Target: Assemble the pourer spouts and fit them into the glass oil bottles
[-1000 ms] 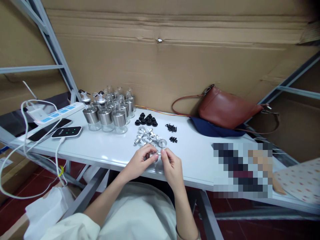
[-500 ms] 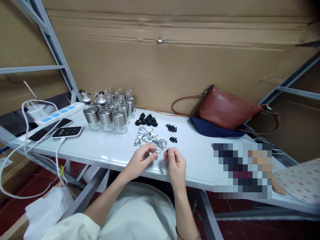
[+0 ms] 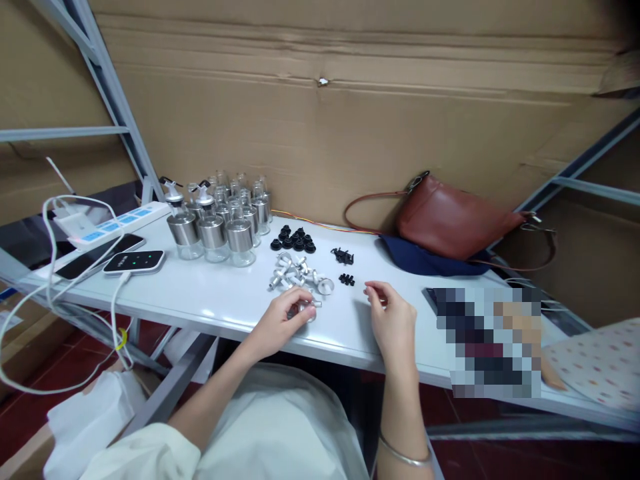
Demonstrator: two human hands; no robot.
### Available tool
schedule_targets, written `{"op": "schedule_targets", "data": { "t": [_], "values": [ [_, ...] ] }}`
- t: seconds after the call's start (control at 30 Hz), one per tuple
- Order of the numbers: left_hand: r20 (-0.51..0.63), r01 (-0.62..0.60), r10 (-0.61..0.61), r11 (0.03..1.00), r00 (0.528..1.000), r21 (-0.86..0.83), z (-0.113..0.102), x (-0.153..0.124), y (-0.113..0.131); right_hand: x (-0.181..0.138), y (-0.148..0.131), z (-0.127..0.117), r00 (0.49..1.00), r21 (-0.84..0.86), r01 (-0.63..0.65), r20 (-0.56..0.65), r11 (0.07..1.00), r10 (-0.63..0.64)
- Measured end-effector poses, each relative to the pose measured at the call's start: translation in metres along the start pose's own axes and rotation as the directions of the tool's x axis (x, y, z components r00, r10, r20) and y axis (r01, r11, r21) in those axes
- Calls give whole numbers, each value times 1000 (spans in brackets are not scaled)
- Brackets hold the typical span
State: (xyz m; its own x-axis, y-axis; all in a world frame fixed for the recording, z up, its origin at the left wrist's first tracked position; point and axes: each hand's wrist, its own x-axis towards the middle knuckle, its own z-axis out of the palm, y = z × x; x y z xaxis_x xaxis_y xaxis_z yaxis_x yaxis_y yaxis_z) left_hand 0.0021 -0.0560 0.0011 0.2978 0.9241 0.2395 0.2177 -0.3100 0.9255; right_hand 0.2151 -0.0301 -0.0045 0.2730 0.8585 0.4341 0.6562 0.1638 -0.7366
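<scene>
My left hand (image 3: 283, 319) is closed round a small silver metal spout cap (image 3: 306, 309) near the front edge of the white table (image 3: 215, 297). My right hand (image 3: 393, 320) hovers over the table to the right, thumb and forefinger pinched together; whether anything is in the pinch is too small to tell. A pile of silver spout caps (image 3: 299, 275) lies just beyond my left hand. Two small heaps of tiny black parts (image 3: 345, 267) lie left of my right hand's fingertips. Black rubber stoppers (image 3: 294, 240) sit further back.
Several glass bottles with steel sleeves (image 3: 220, 223) stand at the back left. A power strip (image 3: 120, 223), two phones (image 3: 133, 261) and white cables lie at the left. A brown handbag (image 3: 453, 217) on blue cloth sits back right. A blurred patch (image 3: 490, 340) covers the right table area.
My right hand has drawn away from the left hand and moved right and further back, toward the black parts. The left hand has stayed put with the silver cap.
</scene>
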Motion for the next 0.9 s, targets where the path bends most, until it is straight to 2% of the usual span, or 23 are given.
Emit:
{"op": "schedule_targets", "data": {
  "t": [0.07, 0.17, 0.27, 0.53, 0.73, 0.9],
  "values": [
    [13, -2, 1, 1000, 1000, 16, -1, 0, 1, 4, 6, 1, 1000, -92, -5, 15, 996, 6],
    [29, -8, 7, 999, 1000, 34, -1, 0, 2, 7, 13, 7, 996, -176, 56, 72, 983, -44],
    [39, -13, 11, 999, 999, 41, -2, 1, 3, 10, 17, 13, 991, -171, 103, 100, 980, -87],
    [40, -11, 9, 999, 999, 53, -1, 1, 2, 10, 24, 13, 993, -87, 88, 91, 992, -80],
    [33, -12, 10, 998, 999, 64, -1, 2, 4, 5, 28, 17, 997, -190, 76, 23, 979, -72],
    [38, 4, -7, 998, 999, 69, -2, 1, 5, 14, 18, 9, 994, -167, 74, 95, 983, -59]
  ]
}}
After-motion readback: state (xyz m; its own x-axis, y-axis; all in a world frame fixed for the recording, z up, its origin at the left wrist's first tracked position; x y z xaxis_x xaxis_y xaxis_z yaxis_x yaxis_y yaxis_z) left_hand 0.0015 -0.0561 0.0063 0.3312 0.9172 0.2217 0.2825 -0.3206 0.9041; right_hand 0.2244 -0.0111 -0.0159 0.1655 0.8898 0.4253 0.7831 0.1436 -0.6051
